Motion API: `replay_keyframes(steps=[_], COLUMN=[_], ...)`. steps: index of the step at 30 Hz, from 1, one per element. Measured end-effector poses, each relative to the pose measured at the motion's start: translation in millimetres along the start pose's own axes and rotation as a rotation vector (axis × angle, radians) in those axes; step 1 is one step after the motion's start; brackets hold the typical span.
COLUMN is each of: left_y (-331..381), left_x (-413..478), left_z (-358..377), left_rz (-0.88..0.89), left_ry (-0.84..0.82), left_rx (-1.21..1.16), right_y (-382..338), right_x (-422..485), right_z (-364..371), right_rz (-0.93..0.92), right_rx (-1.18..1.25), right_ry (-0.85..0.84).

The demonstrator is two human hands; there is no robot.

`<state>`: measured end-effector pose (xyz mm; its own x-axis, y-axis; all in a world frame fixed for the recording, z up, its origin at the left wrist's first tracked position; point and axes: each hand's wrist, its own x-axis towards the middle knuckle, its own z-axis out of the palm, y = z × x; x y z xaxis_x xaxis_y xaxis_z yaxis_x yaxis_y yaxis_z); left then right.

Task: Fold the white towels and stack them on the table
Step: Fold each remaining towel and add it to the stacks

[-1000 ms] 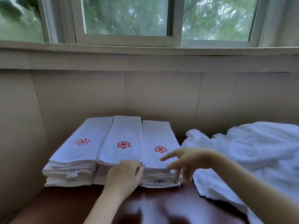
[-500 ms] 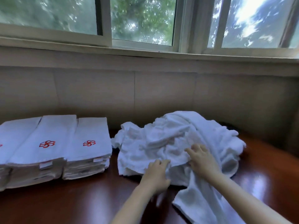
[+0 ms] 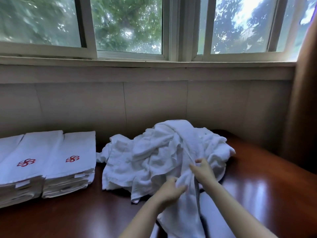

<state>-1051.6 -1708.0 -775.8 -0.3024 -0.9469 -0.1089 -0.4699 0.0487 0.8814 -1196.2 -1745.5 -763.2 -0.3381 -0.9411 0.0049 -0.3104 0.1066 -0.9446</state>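
Head view: both hands are working one towel out of the loose heap.
At the near right of the crumpled towel pile, the left hand and the right hand are gripping bunched cloth with curled fingers. The pile is lying on the table, right of the folded stacks. Next, I judge, the towel is needing lifting free and spreading flat for folding.

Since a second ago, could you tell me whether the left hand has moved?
Yes: the left hand moved right, off the folded stacks onto the loose towel pile, which it grips.
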Motion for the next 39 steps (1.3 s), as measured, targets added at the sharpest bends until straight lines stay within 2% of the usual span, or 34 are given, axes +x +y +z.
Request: replay_keyframes(steps=[2,4,6,8,11,12,13,14,15,17,19,20,22,24,26,27,30,32,36,37,39], left_y=[0,-2,-8,-17,-47,-63,-74,-84,-91,-102,-112,-119,-126,-131,-136,-139,-154,-157,-152,-149,-147], left_x=[-11,-25,-37,-54,-92,-107,-127,-142,-156,-185,-198,-210,-220,-220,-216,-217,-226,-233,-236,-237,-238], left_z=[6,7,-4,-25,-60,-72,-87,-107,-130,-171,-211,-216,-219,-206,-189,-180,-171,-176,-188,-189,-187], left_rz=[0.052,0.026,-0.041,-0.137,-0.263,-0.273,-0.282,-0.284,-0.372,-0.456,-0.629,-0.682,-0.61,-0.516,-0.472,-0.456,-0.468,-0.541,-0.624,-0.621,-0.582], left_ry=[-0.05,-0.151,-0.278,-0.356,-0.376,-0.267,-0.08,0.105,0.13,0.129,0.565,0.73,0.858,0.715,0.543,0.517,0.608,0.591,0.568,0.563,0.495], left_rx=[0.014,-0.171,-0.283,-0.188,0.022,0.155,0.283,0.312,0.205,0.329,0.494,0.628,0.726,0.683,0.643,0.641,0.624,0.662,0.81,0.898,0.981], right_y=[-3,-8,-12,-20,-29,-31,-34,-36,-38,-39,-33,-27,-13,0,9,10,3,-5,-5,-4,1], right_x=[-7,-22,-42,-70,-109,-118,-125,-131,-135,-142,-146,-149,-161,-180,-193,-197,-201,-205,-204,-200,-186], right_z=[-5,-8,-6,-1,18,25,32,38,42,51,63,71,93,115,130,133,132,124,103,100,97], right_rz=[0.026,0.026,-0.057,-0.184,-0.29,-0.33,-0.374,-0.408,-0.415,-0.416,-0.469,-0.504,-0.551,-0.583,-0.663,-0.692,-0.665,-0.63,-0.313,-0.309,-0.439], right_rx=[0.067,0.079,0.034,-0.013,0.004,-0.01,-0.033,-0.047,-0.063,-0.145,-0.353,-0.475,-0.7,-0.863,-0.961,-0.974,-0.864,-0.786,-0.39,-0.409,-0.663], right_ry=[0.001,-0.003,-0.011,-0.105,-0.38,-0.427,-0.457,-0.491,-0.528,-0.563,-0.552,-0.545,-0.552,-0.573,-0.51,-0.466,-0.519,-0.572,-0.748,-0.731,-0.6])
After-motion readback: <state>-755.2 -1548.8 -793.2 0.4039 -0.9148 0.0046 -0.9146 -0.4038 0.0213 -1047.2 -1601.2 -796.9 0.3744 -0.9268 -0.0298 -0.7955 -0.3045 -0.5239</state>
